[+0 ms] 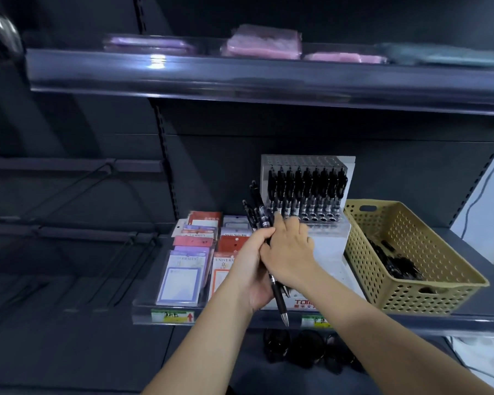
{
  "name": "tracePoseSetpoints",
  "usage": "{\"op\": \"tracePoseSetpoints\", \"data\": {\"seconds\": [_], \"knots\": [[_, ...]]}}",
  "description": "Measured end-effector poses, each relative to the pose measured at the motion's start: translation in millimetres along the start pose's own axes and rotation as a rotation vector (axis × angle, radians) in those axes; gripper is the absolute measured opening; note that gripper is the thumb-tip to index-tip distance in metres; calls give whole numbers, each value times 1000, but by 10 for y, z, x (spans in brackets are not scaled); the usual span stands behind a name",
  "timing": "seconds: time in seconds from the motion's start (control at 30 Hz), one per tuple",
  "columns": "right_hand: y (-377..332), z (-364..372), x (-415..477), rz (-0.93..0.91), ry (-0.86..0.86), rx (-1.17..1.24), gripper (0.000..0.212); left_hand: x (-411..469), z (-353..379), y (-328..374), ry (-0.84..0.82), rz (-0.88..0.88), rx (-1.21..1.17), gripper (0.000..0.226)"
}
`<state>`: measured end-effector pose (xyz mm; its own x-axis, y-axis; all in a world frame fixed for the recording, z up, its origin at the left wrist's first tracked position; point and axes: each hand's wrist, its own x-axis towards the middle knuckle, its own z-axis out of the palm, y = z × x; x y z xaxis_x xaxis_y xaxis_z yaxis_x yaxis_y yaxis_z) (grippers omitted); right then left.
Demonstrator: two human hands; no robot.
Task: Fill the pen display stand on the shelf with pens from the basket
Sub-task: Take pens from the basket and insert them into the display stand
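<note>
Holding a bundle of pens (258, 212): left hand (253, 269) wrapped tightly round it, right hand (290, 248) curling its fingers over the same bundle, just in front of the pen display stand (305, 163). Advice: draw one pen and seat it tip-down in an empty near hole. Stand: far row filled. Basket (411, 297), right: more black pens.

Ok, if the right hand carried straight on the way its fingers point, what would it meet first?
The bundle of pens in the left hand: the right hand points up and left and seems to touch it. The pen display stand lies right of that line.
</note>
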<state>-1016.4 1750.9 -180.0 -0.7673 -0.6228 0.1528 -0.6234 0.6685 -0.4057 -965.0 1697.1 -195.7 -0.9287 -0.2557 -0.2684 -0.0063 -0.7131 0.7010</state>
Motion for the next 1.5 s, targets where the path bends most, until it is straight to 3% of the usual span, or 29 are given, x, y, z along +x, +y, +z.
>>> {"op": "tracePoseSetpoints", "data": {"seconds": [0.27, 0.47, 0.57, 0.77, 1.03, 1.17, 1.27, 1.37, 1.5], "knots": [[-133, 172, 16, -44, -156, -125, 70, -56, -301, 79, 97, -30, 33, 35], [-299, 258, -1, -136, -50, -131, 69, -94, -367, 181, 49, 15, -89, 27], [-343, 282, 23, -195, -28, -29, 69, -106, -386, 239, 37, 44, -157, 25], [-379, 312, 109, -251, -147, 265, 73, -63, -500, 304, 91, 15, -191, 21], [-352, 280, 130, -246, -179, 394, 74, -73, -567, 391, 134, -13, -191, 16], [-307, 207, 176, -206, -168, 561, 62, -34, -604, 430, 130, 15, -284, 23], [-217, 70, 183, -81, -231, 765, 45, 1, -647, 455, 161, 90, -182, 24], [-62, 0, 198, -3, -247, 770, 31, -1, -625, 442, 217, 139, -71, 21], [50, -32, 118, 102, -450, 823, 23, -16, -514, 424, 274, 208, 18, 20]]}}
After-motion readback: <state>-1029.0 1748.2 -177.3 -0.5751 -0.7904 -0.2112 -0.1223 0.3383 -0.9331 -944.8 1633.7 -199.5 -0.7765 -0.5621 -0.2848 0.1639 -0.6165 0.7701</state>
